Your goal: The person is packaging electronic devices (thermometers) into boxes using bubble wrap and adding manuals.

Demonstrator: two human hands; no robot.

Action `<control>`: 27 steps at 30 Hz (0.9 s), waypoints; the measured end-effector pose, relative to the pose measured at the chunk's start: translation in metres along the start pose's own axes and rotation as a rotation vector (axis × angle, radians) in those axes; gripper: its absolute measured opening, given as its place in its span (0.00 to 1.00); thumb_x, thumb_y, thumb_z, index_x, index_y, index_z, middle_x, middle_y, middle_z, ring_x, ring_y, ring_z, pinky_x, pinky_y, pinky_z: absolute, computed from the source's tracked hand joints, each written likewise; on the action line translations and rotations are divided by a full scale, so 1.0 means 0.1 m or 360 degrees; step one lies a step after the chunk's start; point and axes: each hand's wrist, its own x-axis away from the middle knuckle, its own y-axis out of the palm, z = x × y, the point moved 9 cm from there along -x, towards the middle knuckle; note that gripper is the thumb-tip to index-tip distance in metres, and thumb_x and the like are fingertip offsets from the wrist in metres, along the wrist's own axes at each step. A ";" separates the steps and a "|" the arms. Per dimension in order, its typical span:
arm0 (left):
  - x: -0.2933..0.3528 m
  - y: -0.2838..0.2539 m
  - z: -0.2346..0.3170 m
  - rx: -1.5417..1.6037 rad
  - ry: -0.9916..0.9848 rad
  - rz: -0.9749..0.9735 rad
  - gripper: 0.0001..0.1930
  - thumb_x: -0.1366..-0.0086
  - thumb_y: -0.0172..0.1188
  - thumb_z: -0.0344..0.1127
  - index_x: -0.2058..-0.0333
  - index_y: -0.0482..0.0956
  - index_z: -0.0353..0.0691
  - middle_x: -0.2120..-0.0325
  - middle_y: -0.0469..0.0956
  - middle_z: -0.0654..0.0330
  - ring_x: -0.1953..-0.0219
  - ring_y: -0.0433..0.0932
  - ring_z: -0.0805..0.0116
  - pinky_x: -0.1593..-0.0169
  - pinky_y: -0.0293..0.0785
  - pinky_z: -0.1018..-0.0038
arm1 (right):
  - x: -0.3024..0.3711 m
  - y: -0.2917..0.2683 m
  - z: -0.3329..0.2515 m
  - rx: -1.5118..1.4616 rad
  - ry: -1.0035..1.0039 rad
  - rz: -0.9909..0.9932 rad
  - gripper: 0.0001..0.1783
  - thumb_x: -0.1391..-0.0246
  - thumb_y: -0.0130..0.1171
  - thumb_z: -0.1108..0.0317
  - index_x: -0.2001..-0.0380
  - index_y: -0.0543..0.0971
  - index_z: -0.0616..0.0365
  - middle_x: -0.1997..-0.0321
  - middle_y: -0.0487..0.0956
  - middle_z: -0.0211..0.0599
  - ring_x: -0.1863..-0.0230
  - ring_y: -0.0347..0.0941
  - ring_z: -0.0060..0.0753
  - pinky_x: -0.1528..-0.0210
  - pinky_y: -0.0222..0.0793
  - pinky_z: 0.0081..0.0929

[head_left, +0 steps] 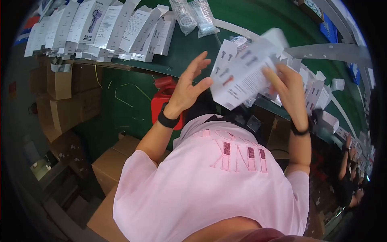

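Observation:
A white carton [244, 80] printed with pictures of small handheld fans tilts above the edge of the green workbench [173, 64], its upper end blurred. At its right side, my right hand [287, 88] is closed on it, thumb and fingers gripping the edge. My left hand [189, 82] is open beside the carton's left edge, fingers spread and raised. The thumb tip comes close to the carton; whether it touches, I cannot tell. Behind the carton, a clear plastic wrapping [240, 40] is partly hidden.
Several white cartons [86, 24] stand leaning in a row at the back left. Two bubble-wrapped items [193, 18] lie beside them. More printed cartons [316, 86] are at the right. A red stool [161, 99] and brown boxes [109, 165] are below; another person's arm [344, 161] shows far right.

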 end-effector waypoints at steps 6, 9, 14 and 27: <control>-0.43 -0.10 -0.53 -0.0426 -0.0090 -0.0160 0.43 0.42 0.62 0.52 0.35 0.54 0.33 0.46 0.69 0.43 0.41 0.67 0.52 0.39 0.61 0.66 | -1.03 0.62 0.12 0.0500 0.0107 0.0106 0.32 0.46 0.53 0.41 0.80 0.79 0.65 0.90 0.73 0.40 0.84 0.74 0.38 0.76 0.68 0.30; -0.68 0.08 -1.06 -0.0786 -0.0060 -0.0469 0.43 0.42 0.62 0.52 0.37 0.57 0.29 0.48 0.70 0.41 0.44 0.68 0.49 0.40 0.62 0.65 | -1.13 0.70 0.38 0.0983 0.0167 0.0079 0.26 0.46 0.56 0.45 0.71 0.81 0.61 0.86 0.76 0.41 0.80 0.77 0.44 0.72 0.71 0.33; -0.64 0.15 -1.32 -0.0845 -0.0076 -0.0342 0.40 0.40 0.60 0.53 0.40 0.61 0.27 0.46 0.66 0.39 0.44 0.68 0.47 0.41 0.63 0.65 | -0.67 0.43 0.47 0.0977 0.0071 0.0406 0.34 0.53 0.66 0.51 0.42 0.70 0.44 0.48 0.76 0.51 0.50 0.75 0.46 0.53 0.72 0.42; -0.50 0.20 -1.11 -0.0880 0.0187 0.0134 0.32 0.36 0.56 0.49 0.42 0.65 0.30 0.46 0.64 0.37 0.43 0.64 0.42 0.39 0.58 0.59 | -0.35 0.57 1.16 0.0787 -0.0333 0.0530 0.41 0.53 0.66 0.68 0.35 0.61 0.45 0.32 0.59 0.49 0.34 0.57 0.54 0.35 0.58 0.39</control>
